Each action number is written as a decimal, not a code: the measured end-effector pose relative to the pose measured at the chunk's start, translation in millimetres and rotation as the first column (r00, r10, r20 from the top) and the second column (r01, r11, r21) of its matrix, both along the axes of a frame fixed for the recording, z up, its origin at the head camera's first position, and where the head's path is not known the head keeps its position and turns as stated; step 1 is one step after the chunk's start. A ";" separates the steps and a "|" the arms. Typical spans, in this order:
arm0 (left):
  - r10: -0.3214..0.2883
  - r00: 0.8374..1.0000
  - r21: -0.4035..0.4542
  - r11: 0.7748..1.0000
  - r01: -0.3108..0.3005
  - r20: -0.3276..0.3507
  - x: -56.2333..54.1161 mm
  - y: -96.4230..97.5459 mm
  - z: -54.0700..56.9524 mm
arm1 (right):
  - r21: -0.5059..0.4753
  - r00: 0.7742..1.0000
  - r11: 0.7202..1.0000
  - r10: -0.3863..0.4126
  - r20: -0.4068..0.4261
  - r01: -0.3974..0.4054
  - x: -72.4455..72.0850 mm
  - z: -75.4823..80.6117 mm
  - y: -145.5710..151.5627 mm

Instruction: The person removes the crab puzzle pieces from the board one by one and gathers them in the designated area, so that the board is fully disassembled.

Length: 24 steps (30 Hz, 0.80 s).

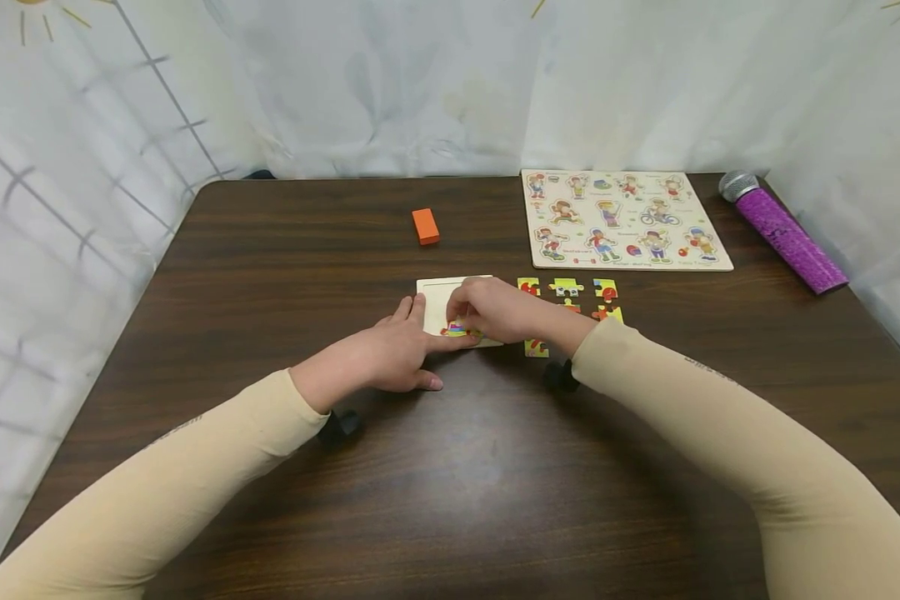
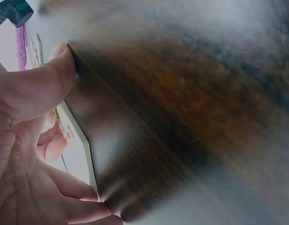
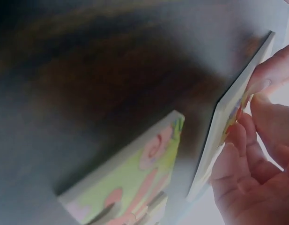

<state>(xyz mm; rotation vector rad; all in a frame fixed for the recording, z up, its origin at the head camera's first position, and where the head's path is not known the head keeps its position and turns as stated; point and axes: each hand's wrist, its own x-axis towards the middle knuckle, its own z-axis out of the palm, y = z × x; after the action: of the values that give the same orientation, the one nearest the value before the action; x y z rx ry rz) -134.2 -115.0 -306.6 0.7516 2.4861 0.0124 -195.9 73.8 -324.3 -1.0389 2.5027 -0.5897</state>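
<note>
A shallow cream puzzle tray lies flat on the dark wooden table. A yellow jigsaw piece with red and purple on it is near its front edge. My left hand is spread, fingertips at the tray's left edge and index finger along the front beside the piece; the thumb rests near the table. My right hand arches over the tray with curled fingers, and its thumb and fingertips pinch at the jigsaw piece. In the right wrist view, a loose piece with a pink spiral lies beside the tray.
Several loose yellow-and-red jigsaw pieces lie right of the tray, partly under the right forearm. Behind them is a wooden board with pictured children. A purple microphone lies at the far right, and an orange block sits behind the tray.
</note>
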 end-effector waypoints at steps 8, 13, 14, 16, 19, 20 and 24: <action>-0.003 1.000 0.009 1.000 0.003 0.004 -0.2 1.3 1.4 | -0.050 0.994 0.996 -0.072 0.081 0.077 -1.3 4.8 -1.2; -0.002 1.000 0.001 1.000 0.002 0.004 -0.5 1.0 0.8 | -0.067 0.988 0.994 -0.081 0.128 0.090 -0.3 7.7 -1.8; 0.000 1.000 -0.001 1.000 0.000 0.005 -0.5 1.0 0.6 | -0.067 0.988 0.994 -0.081 0.131 0.090 -0.3 7.6 -1.7; 0.000 1.000 -0.005 1.000 0.000 0.006 -0.5 1.0 0.3 | -0.072 0.988 0.993 -0.082 0.128 0.091 -0.5 7.3 -1.2; 0.003 1.000 -0.010 1.000 -0.003 0.007 -0.7 1.2 -0.4 | -0.103 0.988 0.988 -0.102 0.112 0.114 -1.2 8.9 1.7; 0.003 1.000 -0.011 1.000 -0.003 0.007 -0.8 1.3 -0.7 | -0.117 0.987 0.985 -0.116 0.109 0.129 -1.5 10.1 3.5; 0.010 1.000 -0.011 1.000 -0.010 0.005 -0.9 1.3 -1.1 | -0.152 0.981 0.972 -0.169 0.093 0.182 -1.9 17.0 16.0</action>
<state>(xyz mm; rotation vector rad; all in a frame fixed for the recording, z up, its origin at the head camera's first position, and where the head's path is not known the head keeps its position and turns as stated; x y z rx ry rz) -135.1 -113.6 -307.8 0.7343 2.4832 0.0046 -197.8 89.8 -307.3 -0.8340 2.5267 -0.8791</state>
